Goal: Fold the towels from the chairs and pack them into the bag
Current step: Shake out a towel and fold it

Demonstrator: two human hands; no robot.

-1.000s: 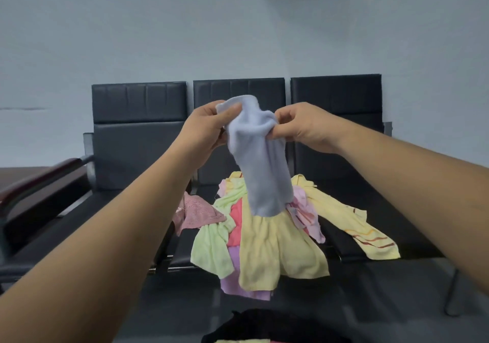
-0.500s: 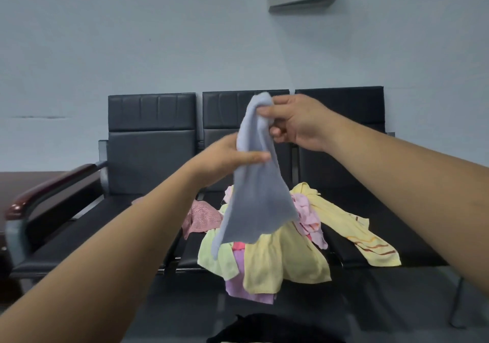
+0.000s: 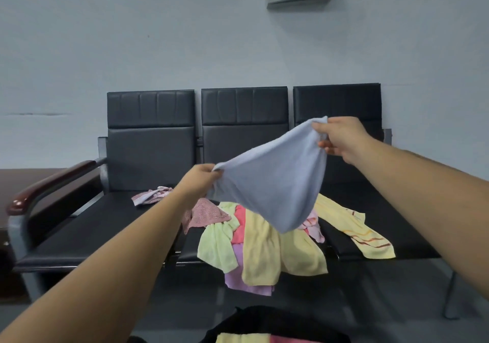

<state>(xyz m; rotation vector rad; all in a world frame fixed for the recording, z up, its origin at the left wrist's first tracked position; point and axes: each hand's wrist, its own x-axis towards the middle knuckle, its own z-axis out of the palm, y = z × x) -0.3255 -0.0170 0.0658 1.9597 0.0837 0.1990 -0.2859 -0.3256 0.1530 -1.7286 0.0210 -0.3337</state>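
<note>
Pinching the pale blue towel (image 3: 275,181), the left hand (image 3: 199,181) at its 9 o'clock and right hand (image 3: 341,137) at 2 o'clock hold it spread above the towel pile (image 3: 262,247).

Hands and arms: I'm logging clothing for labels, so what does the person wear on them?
Nothing shows. The left hand and right hand are bare: no gloves, rings or watch visible. The left forearm and right forearm are uncovered to the picture's edge, no sleeve in view.
</note>
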